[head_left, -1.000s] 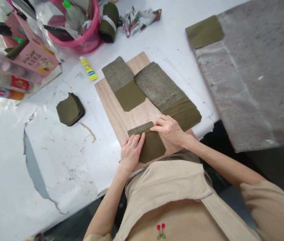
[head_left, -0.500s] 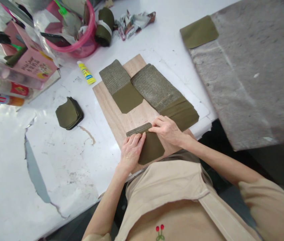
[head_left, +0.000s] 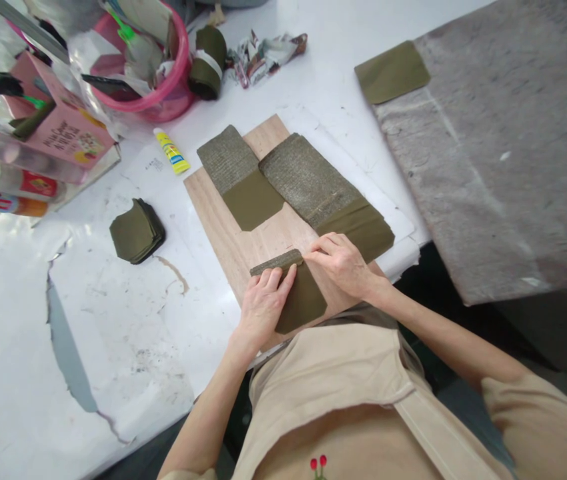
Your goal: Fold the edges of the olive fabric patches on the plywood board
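Observation:
An olive leather-like piece (head_left: 304, 301) lies on the wooden board (head_left: 216, 217) close to my apron, a rough grey-green strip showing along its far edge. My left hand (head_left: 264, 303) rests on its left part, fingers stretched out flat. At the far right corner of the piece, my right hand (head_left: 341, 263) has thumb and forefinger pinched at the edge. Whether something small is between those fingertips is hidden. Farther up the board lie a two-part piece (head_left: 253, 200), half rough and half smooth, and a larger overlapping stack (head_left: 313, 177) of similar pieces.
A stack of olive cut pieces (head_left: 136, 231) and a yellow glue tube (head_left: 171, 152) lie left of the board. Behind stand a pink basket (head_left: 163, 100), a rolled olive strip (head_left: 207, 63) and a pink box (head_left: 76, 130). A grey slab (head_left: 483, 173) is at right.
My right hand has shifted slightly right, off the top of the piece to its corner. My left forefinger has slid a little to the right. The view has tilted slightly.

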The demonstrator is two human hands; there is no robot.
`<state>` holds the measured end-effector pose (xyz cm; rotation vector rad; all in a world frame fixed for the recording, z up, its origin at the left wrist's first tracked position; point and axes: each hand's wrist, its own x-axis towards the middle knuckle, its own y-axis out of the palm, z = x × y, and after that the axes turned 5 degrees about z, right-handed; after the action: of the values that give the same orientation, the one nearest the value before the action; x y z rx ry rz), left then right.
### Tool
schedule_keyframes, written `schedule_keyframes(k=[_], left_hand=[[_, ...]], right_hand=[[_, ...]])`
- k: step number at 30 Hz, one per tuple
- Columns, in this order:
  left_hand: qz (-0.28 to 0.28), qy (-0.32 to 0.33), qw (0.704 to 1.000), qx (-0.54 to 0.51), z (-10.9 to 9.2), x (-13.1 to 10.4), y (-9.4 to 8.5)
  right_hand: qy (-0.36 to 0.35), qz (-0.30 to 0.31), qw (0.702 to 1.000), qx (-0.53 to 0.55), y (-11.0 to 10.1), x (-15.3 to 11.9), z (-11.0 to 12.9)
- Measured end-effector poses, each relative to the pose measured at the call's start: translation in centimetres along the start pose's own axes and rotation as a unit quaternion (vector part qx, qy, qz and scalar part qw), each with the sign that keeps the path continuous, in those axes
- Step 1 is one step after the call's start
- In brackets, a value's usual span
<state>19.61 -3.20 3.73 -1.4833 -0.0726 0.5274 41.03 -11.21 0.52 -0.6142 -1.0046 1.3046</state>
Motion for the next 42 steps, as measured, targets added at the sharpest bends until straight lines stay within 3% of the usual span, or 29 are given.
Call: schedule_keyframes(k=[15, 23, 29, 33, 42], left_hand=[[0.057, -0.013, 0.998, -0.005, -0.3, 0.9, -1.4], [0.043, -0.036, 0.998, -0.014, -0.6, 1.3, -1.5], [-0.031, -0.067, 0.997, -0.029, -0.6, -1.3, 0.9], [-0.094, -0.131, 0.986, -0.048, -0.5, -3.5, 2.6], [-0.222, -0.239, 0.913, -0.247, 0.9, -6.3, 4.0]], right_hand=[[-0.01, 0.026, 1.0, -0.004, 0.5, 0.1, 0.5], [-0.003, 0.027, 0.999, -0.02, 0.7, -0.1, 0.6], [-0.032, 0.026, 0.998, -0.053, 0.8, -0.2, 0.7], [-0.02, 0.023, 0.998, -0.056, 0.7, -0.2, 1.0], [0.045, 0.035, 0.998, -0.026, 0.0, 0.7, 2.0]])
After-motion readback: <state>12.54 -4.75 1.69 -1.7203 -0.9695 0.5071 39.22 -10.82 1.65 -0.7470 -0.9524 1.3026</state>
